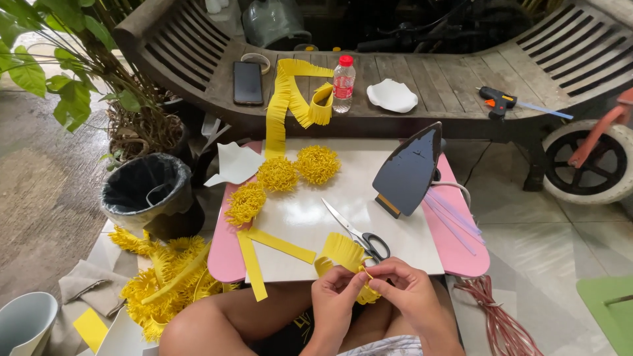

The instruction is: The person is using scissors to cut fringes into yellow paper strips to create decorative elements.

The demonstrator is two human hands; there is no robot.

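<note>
Both hands meet at the near edge of a small pink table [227, 254]. My left hand [335, 298] and my right hand [405, 290] pinch a fringed yellow foam strip [343, 254] between the fingertips, rolling its end. Black-handled scissors [359, 234] lie on the white board [395, 247] just beyond my fingers. Three finished yellow fringed flowers [277, 174] sit at the board's far left. Two flat yellow strips [280, 244] lie to the left of my hands.
An upright iron [410, 170] stands at the board's right, with glue sticks [452, 217] beside it. The wooden bench [455, 82] behind holds a phone [248, 82], a water bottle [343, 82], a fringed strip [290, 99] and a glue gun [498, 100]. A black bin [150, 191] and yellow scraps [161, 280] are at the left.
</note>
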